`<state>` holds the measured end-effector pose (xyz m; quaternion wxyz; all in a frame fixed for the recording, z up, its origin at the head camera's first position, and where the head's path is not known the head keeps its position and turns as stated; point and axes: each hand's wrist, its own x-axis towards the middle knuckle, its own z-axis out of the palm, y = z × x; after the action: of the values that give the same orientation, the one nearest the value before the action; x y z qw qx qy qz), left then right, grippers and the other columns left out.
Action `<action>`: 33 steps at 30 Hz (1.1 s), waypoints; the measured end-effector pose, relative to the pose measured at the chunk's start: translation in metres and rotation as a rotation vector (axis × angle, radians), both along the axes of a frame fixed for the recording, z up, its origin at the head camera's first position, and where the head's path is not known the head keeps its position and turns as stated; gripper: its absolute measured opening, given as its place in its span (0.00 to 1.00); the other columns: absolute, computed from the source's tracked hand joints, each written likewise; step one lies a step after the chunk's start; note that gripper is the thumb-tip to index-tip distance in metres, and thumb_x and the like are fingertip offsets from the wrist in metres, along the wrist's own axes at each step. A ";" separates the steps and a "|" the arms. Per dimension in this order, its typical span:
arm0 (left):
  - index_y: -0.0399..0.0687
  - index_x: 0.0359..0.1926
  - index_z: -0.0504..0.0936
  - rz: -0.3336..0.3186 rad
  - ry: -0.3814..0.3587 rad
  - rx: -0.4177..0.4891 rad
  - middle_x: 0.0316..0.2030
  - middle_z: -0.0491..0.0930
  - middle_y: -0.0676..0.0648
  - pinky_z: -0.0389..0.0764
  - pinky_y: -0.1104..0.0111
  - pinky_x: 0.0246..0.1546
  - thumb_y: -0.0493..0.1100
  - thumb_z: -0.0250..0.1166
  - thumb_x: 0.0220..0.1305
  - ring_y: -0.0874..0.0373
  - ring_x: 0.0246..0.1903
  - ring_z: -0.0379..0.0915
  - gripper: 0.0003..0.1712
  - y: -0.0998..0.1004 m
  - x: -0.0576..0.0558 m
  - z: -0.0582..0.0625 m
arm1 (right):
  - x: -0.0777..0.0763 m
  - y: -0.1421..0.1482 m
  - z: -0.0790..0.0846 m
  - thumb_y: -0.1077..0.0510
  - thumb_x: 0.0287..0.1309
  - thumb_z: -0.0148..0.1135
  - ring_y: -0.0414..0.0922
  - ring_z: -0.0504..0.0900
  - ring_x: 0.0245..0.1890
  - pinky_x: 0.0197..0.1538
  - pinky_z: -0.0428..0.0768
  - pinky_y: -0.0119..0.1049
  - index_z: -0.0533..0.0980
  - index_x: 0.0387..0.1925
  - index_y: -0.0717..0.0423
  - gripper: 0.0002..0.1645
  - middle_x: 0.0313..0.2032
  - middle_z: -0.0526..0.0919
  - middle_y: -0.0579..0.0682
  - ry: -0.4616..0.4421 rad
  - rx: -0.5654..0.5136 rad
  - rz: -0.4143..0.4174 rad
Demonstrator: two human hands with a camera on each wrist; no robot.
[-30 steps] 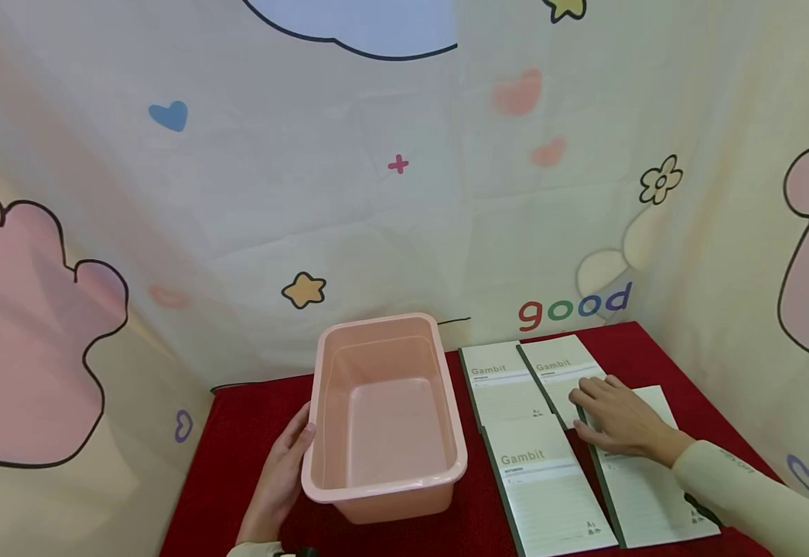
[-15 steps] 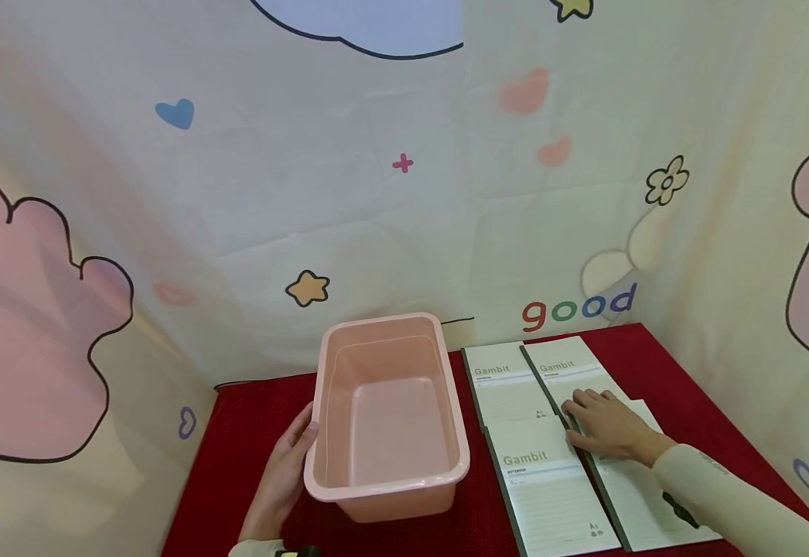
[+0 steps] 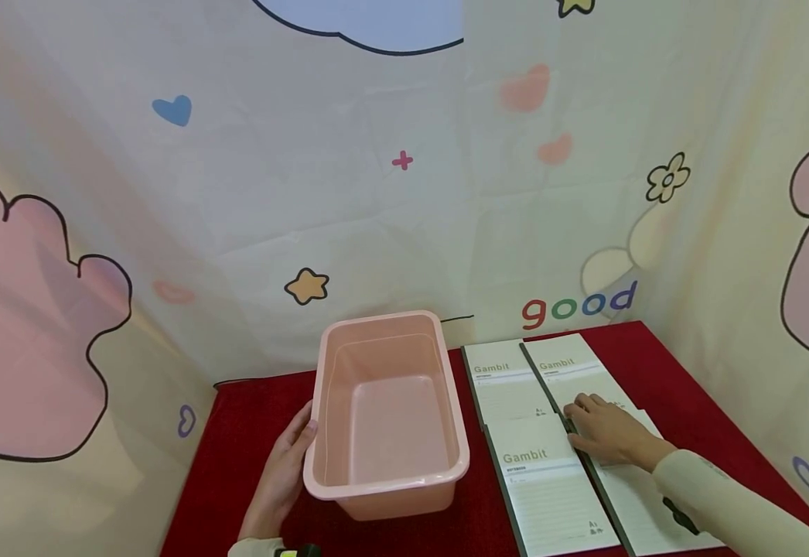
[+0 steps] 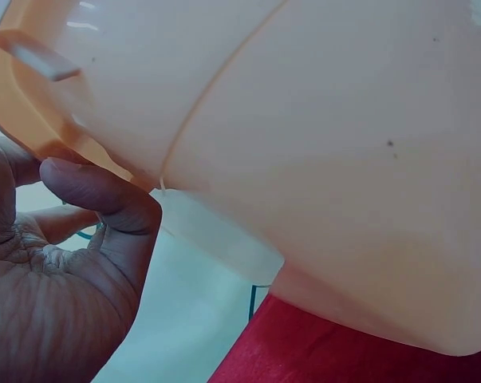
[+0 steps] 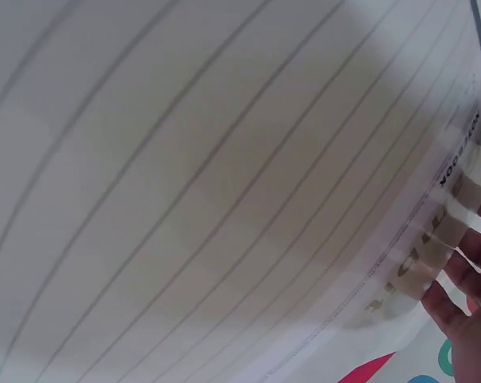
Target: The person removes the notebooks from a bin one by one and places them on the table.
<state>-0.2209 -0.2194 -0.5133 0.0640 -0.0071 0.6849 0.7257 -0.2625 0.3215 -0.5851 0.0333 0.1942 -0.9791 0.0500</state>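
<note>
A pink plastic basin (image 3: 387,490) stands left of several notebooks, its inside bare. My left hand (image 3: 279,472) grips its left side; in the left wrist view the thumb of that hand (image 4: 96,239) bends over the rim of the basin (image 4: 328,159). On the right lies a white "Gambit" notebook (image 3: 648,510) with a dark spine. My right hand (image 3: 613,435) rests on its upper part. In the right wrist view the fingertips of this hand (image 5: 475,319) touch the printed title on the cover (image 5: 208,191).
Three more notebooks lie flat beside it: front left (image 3: 554,495), back left (image 3: 502,379) and back right (image 3: 575,367). A red cloth (image 3: 226,433) covers the table. Behind hangs a printed curtain (image 3: 404,232) with hearts and stars.
The front-right notebook has slid toward the near edge, and my right hand has moved slightly nearer and left with it. My left hand and the basin stay in place.
</note>
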 end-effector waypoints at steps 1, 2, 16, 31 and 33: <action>0.56 0.74 0.58 0.002 -0.002 0.003 0.71 0.64 0.44 0.77 0.72 0.53 0.55 0.54 0.73 0.46 0.67 0.66 0.33 0.000 0.000 0.000 | 0.001 0.000 0.000 0.47 0.54 0.67 0.46 0.75 0.44 0.49 0.80 0.51 0.77 0.52 0.52 0.25 0.45 0.77 0.49 -0.002 -0.003 -0.001; 0.56 0.74 0.58 0.004 0.000 0.007 0.71 0.64 0.44 0.77 0.72 0.53 0.55 0.54 0.73 0.45 0.67 0.65 0.33 -0.001 0.000 0.000 | 0.001 0.001 -0.001 0.47 0.54 0.67 0.46 0.75 0.45 0.49 0.80 0.50 0.77 0.52 0.52 0.24 0.45 0.77 0.48 -0.001 -0.003 -0.003; 0.56 0.75 0.56 0.009 0.005 -0.013 0.71 0.64 0.43 0.76 0.69 0.57 0.57 0.53 0.72 0.45 0.68 0.65 0.35 -0.005 0.002 0.003 | 0.002 -0.006 0.018 0.45 0.61 0.62 0.60 0.74 0.59 0.60 0.73 0.63 0.72 0.63 0.53 0.31 0.60 0.74 0.60 0.102 -0.087 -0.032; 0.50 0.73 0.60 0.144 0.022 -0.416 0.69 0.62 0.41 0.74 0.48 0.61 0.50 0.53 0.73 0.42 0.65 0.65 0.31 0.004 0.003 0.020 | 0.011 -0.040 0.069 0.48 0.63 0.60 0.59 0.72 0.60 0.59 0.71 0.65 0.72 0.60 0.53 0.26 0.61 0.72 0.61 0.293 -0.224 0.035; 0.50 0.73 0.59 0.170 0.071 -0.486 0.70 0.60 0.41 0.71 0.45 0.63 0.48 0.53 0.73 0.42 0.68 0.61 0.31 0.005 0.005 0.029 | 0.010 -0.045 0.078 0.49 0.64 0.59 0.59 0.70 0.61 0.60 0.70 0.65 0.72 0.60 0.54 0.26 0.61 0.71 0.61 0.304 -0.231 0.042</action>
<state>-0.2156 -0.2147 -0.4847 -0.0247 -0.0543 0.8379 0.5425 -0.2522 0.2766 -0.5070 0.2019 0.2146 -0.9463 0.1328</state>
